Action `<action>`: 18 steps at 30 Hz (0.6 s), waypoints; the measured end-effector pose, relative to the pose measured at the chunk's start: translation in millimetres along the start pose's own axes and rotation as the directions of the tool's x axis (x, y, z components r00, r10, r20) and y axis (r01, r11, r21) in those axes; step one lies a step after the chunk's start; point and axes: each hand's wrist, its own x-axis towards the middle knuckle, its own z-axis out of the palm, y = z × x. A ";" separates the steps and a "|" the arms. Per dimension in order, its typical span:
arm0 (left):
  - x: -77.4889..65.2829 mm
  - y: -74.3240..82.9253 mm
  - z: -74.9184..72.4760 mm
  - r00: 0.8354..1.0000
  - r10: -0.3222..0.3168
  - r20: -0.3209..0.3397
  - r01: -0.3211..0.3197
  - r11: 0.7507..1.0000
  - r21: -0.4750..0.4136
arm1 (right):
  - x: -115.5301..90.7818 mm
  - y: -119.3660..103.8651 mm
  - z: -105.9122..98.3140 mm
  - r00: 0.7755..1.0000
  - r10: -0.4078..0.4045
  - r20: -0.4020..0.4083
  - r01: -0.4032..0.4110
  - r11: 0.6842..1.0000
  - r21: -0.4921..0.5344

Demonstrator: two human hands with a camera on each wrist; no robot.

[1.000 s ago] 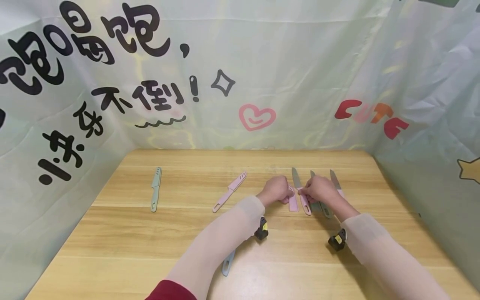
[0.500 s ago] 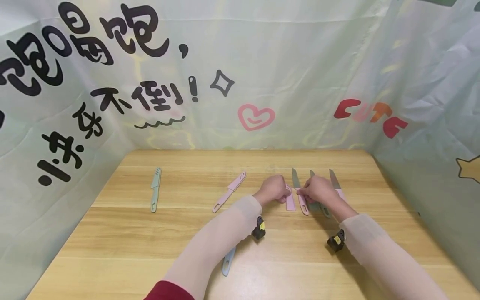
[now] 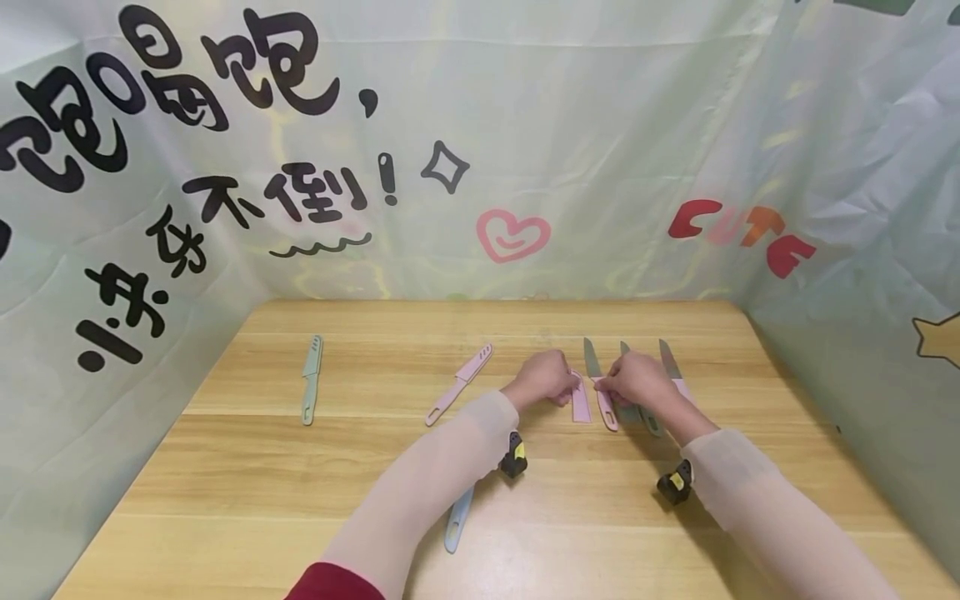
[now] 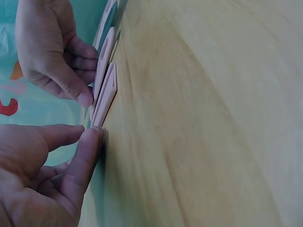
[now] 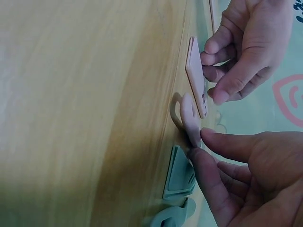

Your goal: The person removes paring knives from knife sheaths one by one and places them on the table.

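My right hand pinches the pink handle of a bare-bladed knife between thumb and forefinger; its blade points to the back. Just left of that knife lies a flat pink blade sheath. At the sheath's far end is my left hand, thumb and forefinger slightly apart right at its edge in the left wrist view. The right wrist view shows the pink sheath lying beside the left fingers. Under and beyond my right hand are a green sheath and a green-handled knife, partly hidden.
Another bare pink-handled knife lies farthest right. A sheathed pink knife lies left of my left hand, and a sheathed green knife farther left. A blue handle shows beside my left sleeve. Printed cloth stands behind the table.
The pink sheath has shifted slightly left, away from the pink knife, along with my left hand, which then drew back a little farther. My right hand has stayed nearly still on the knife.
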 end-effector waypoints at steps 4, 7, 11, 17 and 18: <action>-1.7 -3.8 -3.8 1.000 0.015 0.008 -0.015 1.000 -0.009 | 0.3 -0.7 -1.1 1.000 0.007 0.000 -0.007 1.000 0.006; -3.7 -4.7 -7.0 1.000 0.023 0.002 -0.023 1.000 -0.010 | 0.0 -2.6 -3.3 1.000 -0.004 -0.006 0.004 1.000 0.018; -6.9 -5.3 -12.3 1.000 0.028 -0.008 -0.028 0.999 -0.036 | -1.1 -5.0 -6.3 0.999 -0.026 -0.026 0.027 0.999 0.028; -11.8 -10.0 -22.5 0.999 0.051 -0.016 -0.051 0.998 -0.031 | -4.1 -6.8 -9.1 0.997 -0.059 -0.051 0.062 0.996 0.068; -12.7 -11.2 -24.1 0.998 0.057 -0.016 -0.057 0.998 -0.020 | -4.6 -7.0 -9.2 0.996 -0.068 -0.054 0.072 0.995 0.076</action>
